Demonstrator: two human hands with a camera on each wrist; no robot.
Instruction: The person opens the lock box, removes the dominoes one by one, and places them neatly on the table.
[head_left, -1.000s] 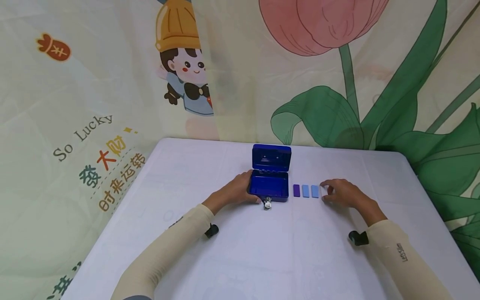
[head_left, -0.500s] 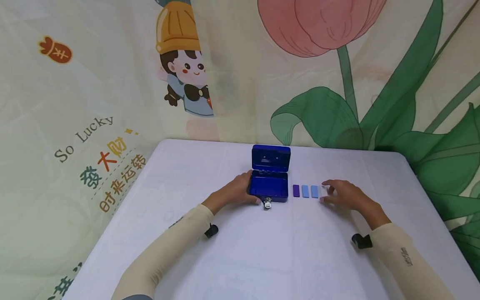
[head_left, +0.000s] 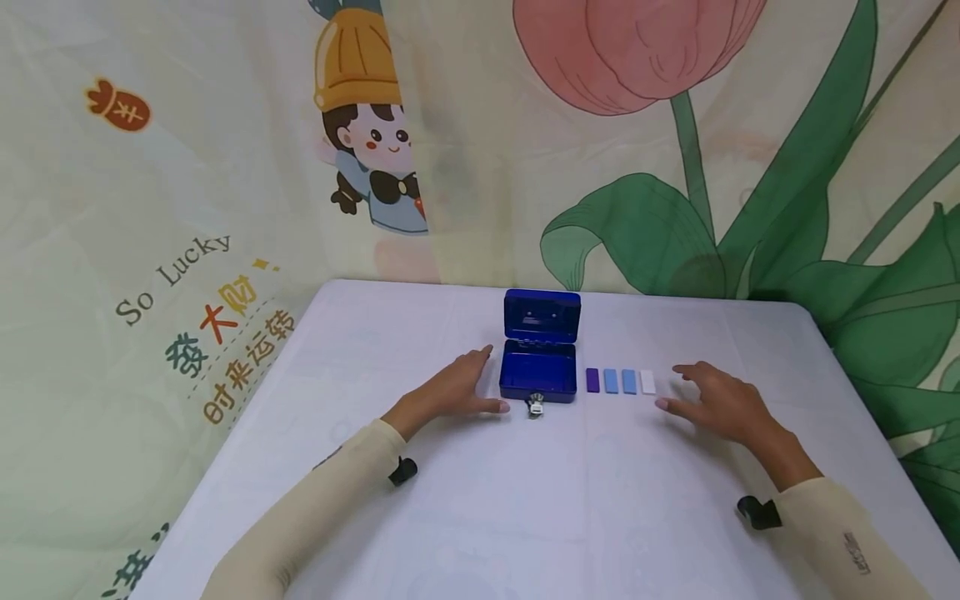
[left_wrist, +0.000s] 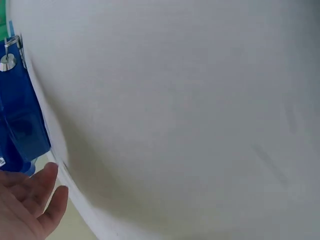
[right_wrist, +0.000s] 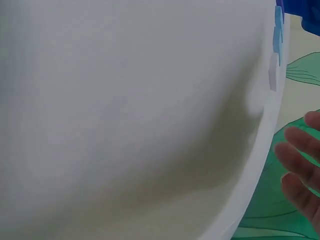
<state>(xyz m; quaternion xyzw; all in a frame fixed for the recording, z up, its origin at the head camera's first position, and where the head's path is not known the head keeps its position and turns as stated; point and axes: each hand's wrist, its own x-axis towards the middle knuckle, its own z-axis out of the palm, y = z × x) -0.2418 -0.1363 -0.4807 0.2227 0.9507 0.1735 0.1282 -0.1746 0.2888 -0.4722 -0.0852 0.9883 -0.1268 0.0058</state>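
Observation:
A dark blue metal box stands on the table with its lid raised and its inside bare. Keys and a small tag hang at its front lock. To the right of the box lies a row of small flat blocks: a purple block, two light blue blocks and a white block. My left hand is just left of the box, fingers extended, apart from it and holding nothing. My right hand hovers right of the white block with fingers spread and nothing in them.
A white cloth covers the table, whose back edge meets a printed curtain. The box's raised lid stands close to that edge. Dark wrist cameras stick out from both sleeves.
My right hand has let go of the white block and drawn back to the right, leaving it at the row's end. My left hand has come off the box's side, moving left.

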